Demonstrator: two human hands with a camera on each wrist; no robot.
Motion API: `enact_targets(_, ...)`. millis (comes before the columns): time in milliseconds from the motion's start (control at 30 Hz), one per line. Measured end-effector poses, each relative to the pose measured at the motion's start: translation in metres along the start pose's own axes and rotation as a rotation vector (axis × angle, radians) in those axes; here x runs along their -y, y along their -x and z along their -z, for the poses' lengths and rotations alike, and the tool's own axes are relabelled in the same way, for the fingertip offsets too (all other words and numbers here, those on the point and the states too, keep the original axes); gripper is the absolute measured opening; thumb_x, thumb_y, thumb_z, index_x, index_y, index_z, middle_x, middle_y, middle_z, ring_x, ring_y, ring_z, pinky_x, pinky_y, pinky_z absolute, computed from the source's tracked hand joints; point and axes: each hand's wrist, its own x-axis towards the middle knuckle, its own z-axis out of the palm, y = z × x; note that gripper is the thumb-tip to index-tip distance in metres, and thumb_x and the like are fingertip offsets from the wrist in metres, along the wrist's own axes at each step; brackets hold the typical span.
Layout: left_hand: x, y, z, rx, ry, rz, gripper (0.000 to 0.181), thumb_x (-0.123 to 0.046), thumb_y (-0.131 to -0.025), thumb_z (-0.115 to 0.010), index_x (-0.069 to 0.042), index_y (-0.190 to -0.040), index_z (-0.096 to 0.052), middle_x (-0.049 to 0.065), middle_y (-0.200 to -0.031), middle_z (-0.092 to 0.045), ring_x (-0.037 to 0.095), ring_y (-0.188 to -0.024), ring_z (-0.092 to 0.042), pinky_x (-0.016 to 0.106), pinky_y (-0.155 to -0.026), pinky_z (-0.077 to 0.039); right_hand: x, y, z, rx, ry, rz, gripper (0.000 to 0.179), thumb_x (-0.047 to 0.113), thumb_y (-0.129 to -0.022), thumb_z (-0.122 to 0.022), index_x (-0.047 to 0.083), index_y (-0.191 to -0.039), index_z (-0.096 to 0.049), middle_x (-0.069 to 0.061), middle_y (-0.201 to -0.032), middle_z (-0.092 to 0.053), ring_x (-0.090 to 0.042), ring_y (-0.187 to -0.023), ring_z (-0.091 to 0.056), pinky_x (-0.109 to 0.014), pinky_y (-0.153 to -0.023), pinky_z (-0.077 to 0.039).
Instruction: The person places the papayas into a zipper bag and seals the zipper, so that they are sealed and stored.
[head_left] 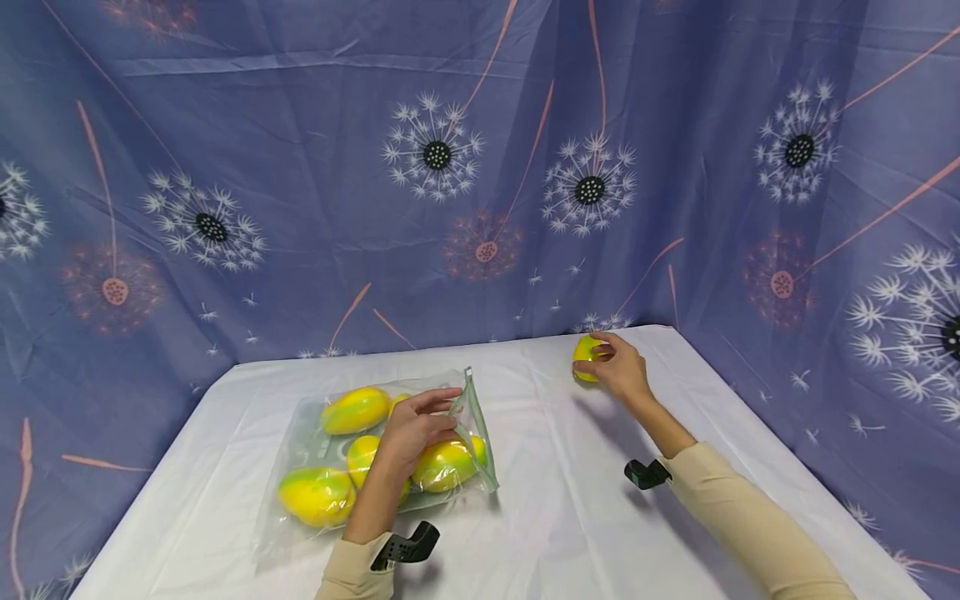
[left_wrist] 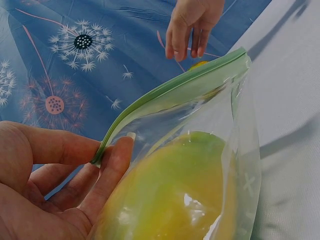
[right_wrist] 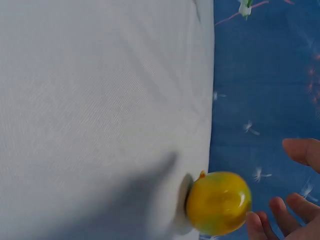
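Observation:
A clear zip bag (head_left: 306, 429) with several yellow-green toy mangoes lies on its side at the left of the table. My left hand (head_left: 408, 435) pinches the green zip edge (left_wrist: 165, 90) of its mouth between thumb and fingers, and the mouth gapes. Just inside, below those fingers, sits one mango (left_wrist: 175, 192). At the table's back edge a single mango (right_wrist: 218, 202) rests on the cloth. My right hand (head_left: 621, 367) reaches to it, thumb and fingers spread apart, with fingertips beside its surface in the right wrist view.
White cloth (head_left: 555, 517) covers the table. A blue curtain with dandelion prints (head_left: 337, 167) hangs behind it and at both sides. Black wrist cameras are worn at the left cuff (head_left: 406, 546) and the right cuff (head_left: 647, 475).

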Motion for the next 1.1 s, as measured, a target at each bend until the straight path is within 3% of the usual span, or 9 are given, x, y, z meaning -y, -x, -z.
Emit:
enact_targets(233,-0.001,0.000,0.000,0.006,-0.003,-0.008,0.045,0.014,-0.084,-0.066,-0.001,-0.127,-0.070,0.017,-0.116,-0.062,0.019,-0.085,-0.064,0.031,-0.072,-0.063,-0.011,-0.006,-0.001,-0.084,-0.024,-0.027,0.068,0.020,-0.083,-0.082,0.007,-0.144,-0.055,-0.023,-0.130,-0.063,-0.039,-0.120,-0.053,-0.052,-0.106,-0.036)
enact_targets(433,-0.001,0.000,0.000,0.007,-0.011,-0.006,0.045,0.013,-0.085,-0.066,-0.001,-0.127,-0.070,0.017,-0.117,-0.062,0.017,-0.084,-0.064,0.032,-0.072,-0.063,-0.017,-0.011,-0.006,-0.101,-0.030,-0.074,0.068,0.021,-0.084,-0.081,0.007,-0.145,-0.054,-0.023,-0.134,-0.060,-0.039,-0.123,-0.049,-0.054,-0.108,-0.030)
enact_targets(800,-0.002,0.001,0.000,-0.006,-0.020,0.006,0.045,0.012,-0.084,-0.067,-0.003,-0.127,-0.070,0.017,-0.118,-0.062,0.017,-0.084,-0.064,0.032,-0.073,-0.063,-0.025,-0.014,-0.016,-0.108,-0.004,-0.082,0.072,0.024,-0.084,-0.081,0.006,-0.146,-0.051,-0.025,-0.141,-0.055,-0.043,-0.130,-0.046,-0.060,-0.108,-0.037)
enact_targets(1100,0.000,0.000,0.000,-0.003,-0.016,0.005,0.045,0.012,-0.084,-0.067,-0.002,-0.127,-0.071,0.017,-0.118,-0.062,0.018,-0.085,-0.064,0.032,-0.073,-0.063,-0.031,-0.014,-0.019,-0.126,0.021,-0.080,0.070,0.025,-0.081,-0.083,0.004,-0.142,-0.055,-0.028,-0.136,-0.057,-0.044,-0.127,-0.049,-0.058,-0.103,-0.041)
